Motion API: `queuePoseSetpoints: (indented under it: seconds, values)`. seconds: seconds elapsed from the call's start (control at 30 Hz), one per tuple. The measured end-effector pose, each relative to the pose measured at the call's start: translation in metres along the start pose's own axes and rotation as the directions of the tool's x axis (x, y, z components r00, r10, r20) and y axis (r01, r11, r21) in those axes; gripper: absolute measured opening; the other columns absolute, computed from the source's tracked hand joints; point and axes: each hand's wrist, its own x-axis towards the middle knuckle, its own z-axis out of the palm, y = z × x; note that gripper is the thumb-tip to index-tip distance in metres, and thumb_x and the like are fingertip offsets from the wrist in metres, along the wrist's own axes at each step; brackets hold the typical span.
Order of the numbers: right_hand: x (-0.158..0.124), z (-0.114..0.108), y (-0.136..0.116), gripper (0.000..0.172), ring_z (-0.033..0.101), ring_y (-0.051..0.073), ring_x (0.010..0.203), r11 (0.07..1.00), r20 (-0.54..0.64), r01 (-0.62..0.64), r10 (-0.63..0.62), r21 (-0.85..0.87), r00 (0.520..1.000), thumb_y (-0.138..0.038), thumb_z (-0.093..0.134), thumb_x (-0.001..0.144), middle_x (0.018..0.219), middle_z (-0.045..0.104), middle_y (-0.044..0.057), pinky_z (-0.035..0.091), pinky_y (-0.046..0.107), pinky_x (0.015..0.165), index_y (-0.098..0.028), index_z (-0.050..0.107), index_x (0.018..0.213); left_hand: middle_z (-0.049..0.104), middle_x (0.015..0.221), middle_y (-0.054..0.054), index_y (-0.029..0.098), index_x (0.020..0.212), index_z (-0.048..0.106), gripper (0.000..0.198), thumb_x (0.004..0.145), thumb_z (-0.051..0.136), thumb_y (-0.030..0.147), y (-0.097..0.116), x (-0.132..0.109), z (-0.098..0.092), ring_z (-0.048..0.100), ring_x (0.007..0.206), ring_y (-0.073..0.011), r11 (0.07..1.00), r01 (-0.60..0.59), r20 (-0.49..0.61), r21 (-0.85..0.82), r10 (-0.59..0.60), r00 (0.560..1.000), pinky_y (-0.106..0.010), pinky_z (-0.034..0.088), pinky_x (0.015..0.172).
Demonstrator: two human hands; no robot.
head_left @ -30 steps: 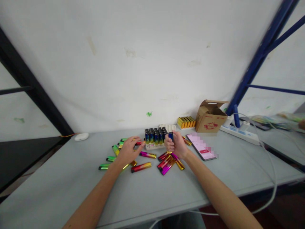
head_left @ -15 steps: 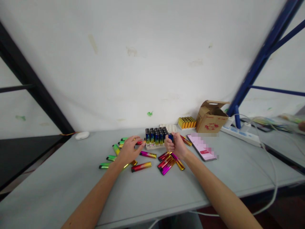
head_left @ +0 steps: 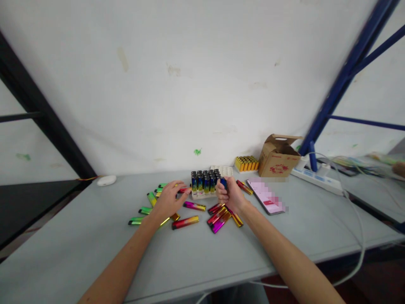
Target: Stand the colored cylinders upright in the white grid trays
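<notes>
Glossy lighters (head_left: 185, 222) gleam like polished metal on the smooth, matt tabletop (head_left: 196, 257)! Dull cardboard on that box (head_left: 279, 164), smooth plastic on the power strip (head_left: 319, 180), and the wall (head_left: 202, 97) looks matt!

Dark-topped blue tubes (head_left: 207, 183), upright
Rows in the white tray (head_left: 204, 195); one held tube (head_left: 224, 182), partly hidden, near its right end.

I count my two hands (head_left: 171, 198) (head_left: 232, 195); at least four green lighters (head_left: 145, 210); one blue set of upright cylinders (head_left: 202, 182), one yellow set (head_left: 247, 164); one phone (head_left: 265, 197); one cardboard box (head_left: 279, 161); one power strip (head_left: 319, 181).
</notes>
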Motion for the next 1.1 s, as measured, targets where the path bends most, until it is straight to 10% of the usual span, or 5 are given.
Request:
queuePoseSetpoints:
  seconds: [0.6,0.83,0.93,1.1]
  values:
    - [-0.005,0.001,-0.002,0.037,0.021,0.005,0.041,0.999,0.090,-0.036,0.035,0.010,0.995,-0.055,0.056,0.071,0.054,0.033,-0.008,0.012,0.017,0.037,-0.019,0.049,0.074,0.067,0.107,-0.012,0.016,0.099,0.069,0.041,0.091,0.045,0.048,-0.003,-0.001,0.001,0.060,0.105,-0.0269,1.000,0.007,-0.011,0.004,-0.007,1.000,-0.046,0.045,0.098]
    - [-0.008,0.003,-0.006,0.025,0.051,0.011,0.060,0.965,0.057,0.237,-0.232,-0.113,0.971,-0.040,0.067,0.074,0.071,0.054,-0.003,0.042,0.023,0.054,-0.023,0.053,0.086,0.066,0.109,-0.012,0.016,0.101,0.069,0.040,0.092,0.045,0.047,-0.005,-0.002,0.002,0.059,0.107,-0.0259,1.000,-0.002,-0.029,0.010,0.002,1.000,-0.044,0.045,0.100]
    - [-0.008,0.001,-0.008,0.023,0.058,0.016,0.081,0.813,0.018,0.411,-0.443,-0.413,0.896,-0.043,0.063,0.081,0.085,0.061,0.001,0.047,0.029,0.072,-0.022,0.061,0.091,0.066,0.109,-0.012,0.016,0.102,0.069,0.041,0.092,0.044,0.047,-0.006,-0.002,0.002,0.059,0.107,-0.0259,1.000,-0.003,-0.033,0.012,0.003,0.999,-0.045,0.045,0.099]
    - [-0.008,0.001,-0.009,0.024,0.058,0.021,0.101,0.282,0.256,0.522,-0.630,-0.805,0.734,-0.034,0.061,0.086,0.104,0.067,0.006,0.042,0.037,0.094,-0.022,0.068,0.105,0.066,0.109,-0.012,0.015,0.101,0.069,0.041,0.092,0.044,0.046,-0.006,-0.001,0.001,0.059,0.106,-0.0261,1.000,-0.016,-0.044,0.006,0.016,0.999,-0.045,0.046,0.098]
